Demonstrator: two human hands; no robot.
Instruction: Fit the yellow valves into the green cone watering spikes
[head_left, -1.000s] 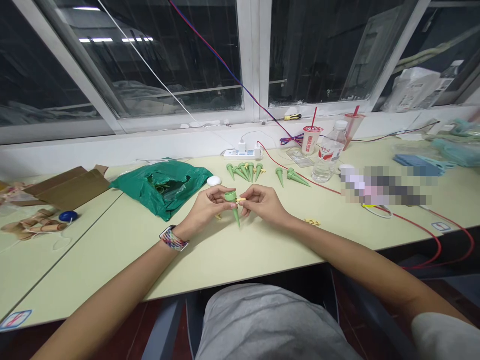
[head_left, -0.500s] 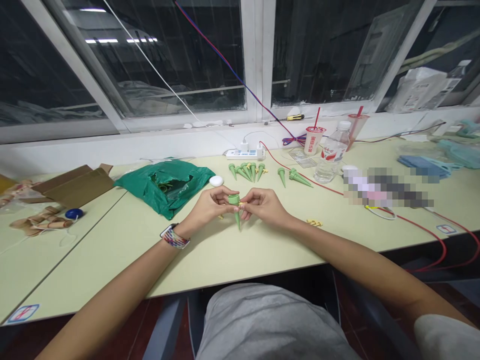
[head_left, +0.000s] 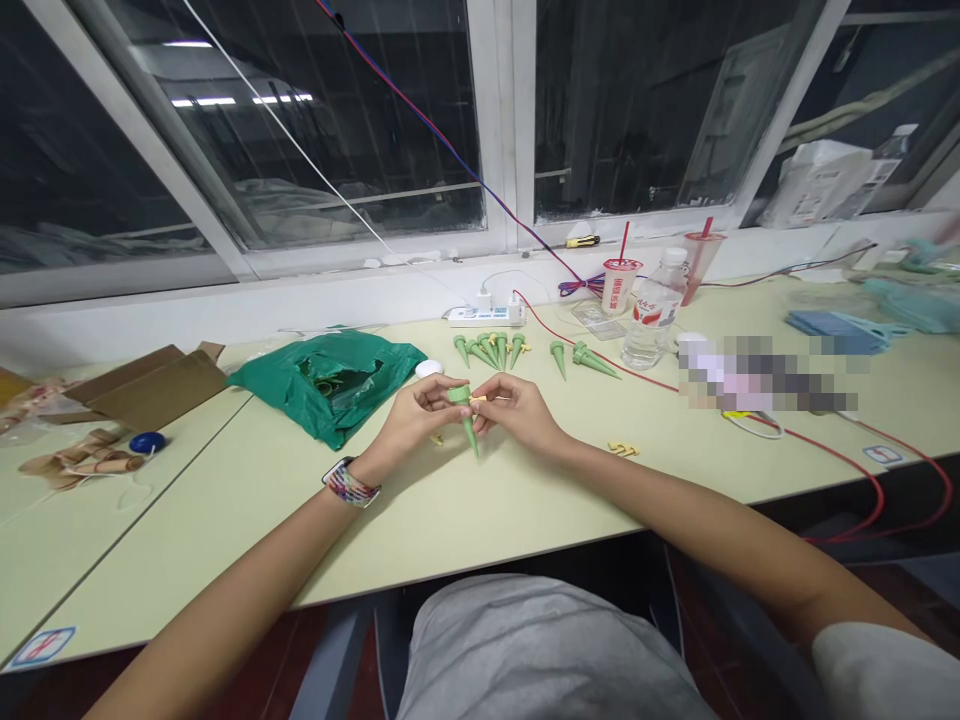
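Observation:
My left hand [head_left: 415, 415] is closed, its thumb and fingers gripping a green plant watering spike [head_left: 469, 436] by its wide capped top. The spike hangs over the table, point down and slightly tilted. From the other side my right hand [head_left: 523, 413] pinches a small yellow valve [head_left: 478, 400] against the spike's neck. The fingers hide how far the valve goes in. Several more green spikes [head_left: 495, 350] lie beyond my hands, some with yellow valves. Other yellow valves [head_left: 623, 449] lie to the right, and another yellow piece [head_left: 436, 438] sits by my left hand.
A torn green plastic bag [head_left: 330, 385] and a white round object [head_left: 430, 368] lie left of centre. At the back stand a power strip [head_left: 486, 316], a paper cup [head_left: 619, 287] and a water bottle [head_left: 652, 315]. A red cable [head_left: 825, 450] crosses the right side.
The spike leans a little more, its top shifted left. Both hands keep their hold on spike and valve. The whole view has shifted slightly.

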